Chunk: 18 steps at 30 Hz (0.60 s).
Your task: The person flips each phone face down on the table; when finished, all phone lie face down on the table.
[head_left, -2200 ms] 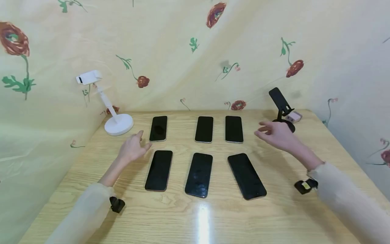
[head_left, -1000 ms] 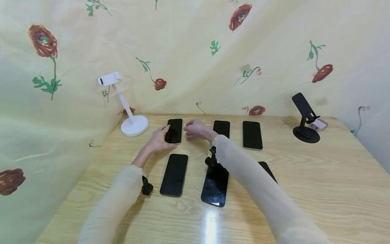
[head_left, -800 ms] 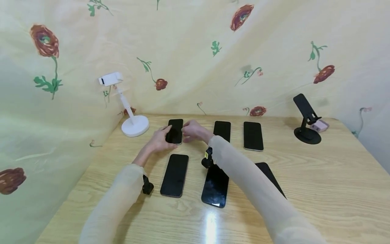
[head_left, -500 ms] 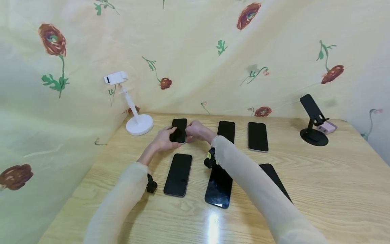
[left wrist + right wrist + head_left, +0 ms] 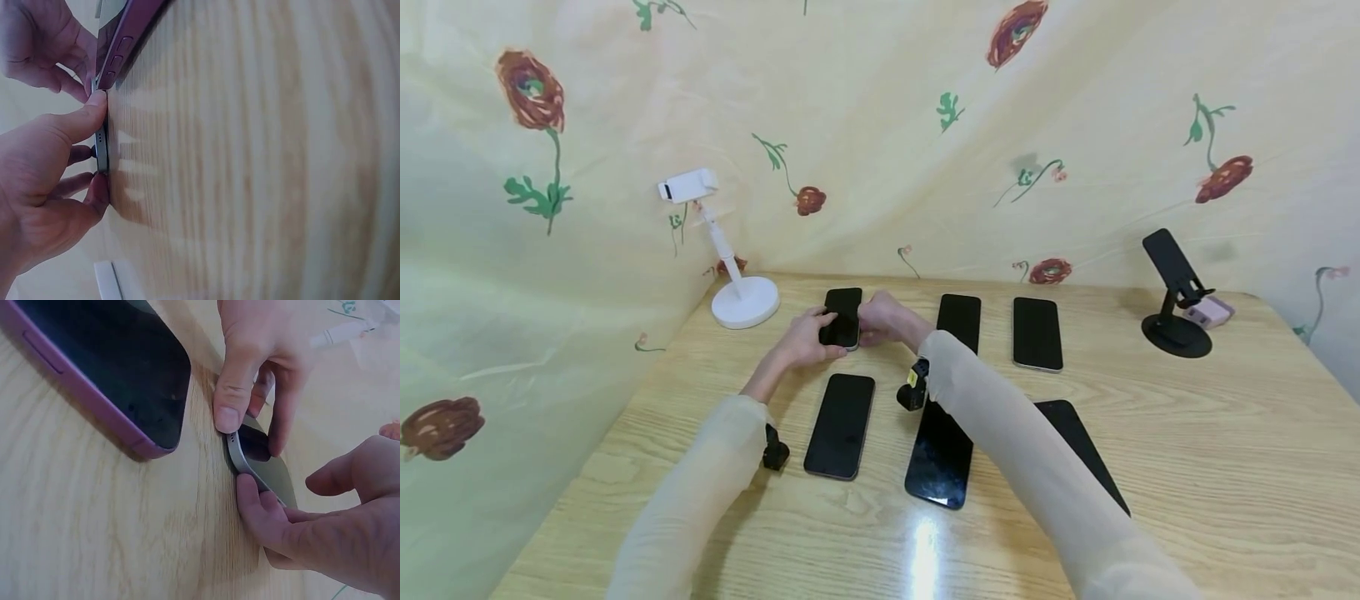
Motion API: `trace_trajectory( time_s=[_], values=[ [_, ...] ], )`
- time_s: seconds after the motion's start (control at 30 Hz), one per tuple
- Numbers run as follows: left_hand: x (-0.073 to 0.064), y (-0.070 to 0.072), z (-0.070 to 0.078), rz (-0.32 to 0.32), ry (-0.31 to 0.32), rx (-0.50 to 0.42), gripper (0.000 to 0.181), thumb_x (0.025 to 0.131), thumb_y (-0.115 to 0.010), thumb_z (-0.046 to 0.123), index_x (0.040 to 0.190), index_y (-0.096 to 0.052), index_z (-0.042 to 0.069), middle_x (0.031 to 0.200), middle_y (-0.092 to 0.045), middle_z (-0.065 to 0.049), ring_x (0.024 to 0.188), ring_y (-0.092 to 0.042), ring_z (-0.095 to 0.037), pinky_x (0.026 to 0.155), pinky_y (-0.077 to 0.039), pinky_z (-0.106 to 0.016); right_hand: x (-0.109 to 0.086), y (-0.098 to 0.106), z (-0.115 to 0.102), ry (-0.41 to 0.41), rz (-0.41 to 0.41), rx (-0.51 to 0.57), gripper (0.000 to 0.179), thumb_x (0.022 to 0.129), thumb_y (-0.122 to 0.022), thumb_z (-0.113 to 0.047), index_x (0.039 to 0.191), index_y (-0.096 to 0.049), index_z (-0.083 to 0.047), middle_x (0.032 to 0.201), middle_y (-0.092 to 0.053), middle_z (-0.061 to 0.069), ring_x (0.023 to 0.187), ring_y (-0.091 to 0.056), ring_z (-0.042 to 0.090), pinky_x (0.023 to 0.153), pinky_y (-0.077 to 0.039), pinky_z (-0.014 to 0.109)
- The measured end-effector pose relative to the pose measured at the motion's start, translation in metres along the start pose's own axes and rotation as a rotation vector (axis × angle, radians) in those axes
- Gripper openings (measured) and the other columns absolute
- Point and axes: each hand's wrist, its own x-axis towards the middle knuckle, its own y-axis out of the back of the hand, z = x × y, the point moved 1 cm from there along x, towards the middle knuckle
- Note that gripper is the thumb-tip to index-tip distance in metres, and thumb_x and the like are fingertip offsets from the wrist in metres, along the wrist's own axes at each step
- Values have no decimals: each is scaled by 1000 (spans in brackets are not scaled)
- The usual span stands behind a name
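A black-screened smartphone (image 5: 842, 310) lies at the back left of the wooden table, between both hands. My left hand (image 5: 802, 339) holds it at its lower left; in the left wrist view the thumb and fingers of the left hand (image 5: 50, 169) meet its silvery edge (image 5: 102, 150). From the other side my right hand (image 5: 887, 321) has its fingers curled against the long right edge. In the right wrist view the right hand (image 5: 337, 512) keeps its thumb raised apart from the smartphone (image 5: 281, 478).
Other smartphones lie flat: front left (image 5: 840, 427), front middle, partly under the right sleeve (image 5: 1000, 408), front right, back middle and back right (image 5: 1037, 333). A white phone stand (image 5: 747, 302) stands left; a black stand (image 5: 1177, 335) and pinkish charger (image 5: 1210, 312) stand right. Floral cloth hangs behind.
From the right side, the right hand has crossed to the back-left smartphone and reached its edge. The left hand has moved onto its lower left. In the last half second, both hands barely shift.
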Motion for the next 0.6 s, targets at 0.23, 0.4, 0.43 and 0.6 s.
trace_trajectory(
  time_s=[0.23, 0.4, 0.43, 0.6],
  values=[
    [-1, 0, 0, -5, 1, -3, 75, 91, -75, 25, 151, -38, -4, 157, -26, -27, 139, -26, -52, 113, -27, -54, -2, 2, 3, 3, 6, -12, 26, 97, -59, -6, 115, -52, 11, 70, -48, 5, 63, -54, 18, 87, -55, 42],
    [-3, 1, 0, -12, -27, -2, 75, 92, -74, 25, 151, -37, -4, 157, -27, -29, 138, -27, -53, 112, -26, -55, -2, 2, 5, 12, -11, -25, 17, 95, -50, 3, 79, -50, 1, 67, -47, 6, 60, -53, 17, 77, -56, 34],
    [-3, 1, 0, -14, -28, -5, 75, 92, -74, 25, 151, -37, -4, 157, -27, -29, 138, -27, -53, 113, -26, -55, -2, 2, 6, 17, -14, -27, 20, 95, -49, 5, 75, -49, -1, 67, -46, 6, 59, -53, 17, 75, -56, 33],
    [-2, 3, 3, -32, -23, 13, 75, 93, -73, 26, 152, -36, -3, 157, -26, -28, 139, -27, -52, 113, -26, -54, -1, 3, 8, 32, -30, -14, 13, 94, -46, 9, 83, -54, 6, 69, -48, 7, 61, -53, 17, 69, -55, 29]
  ],
)
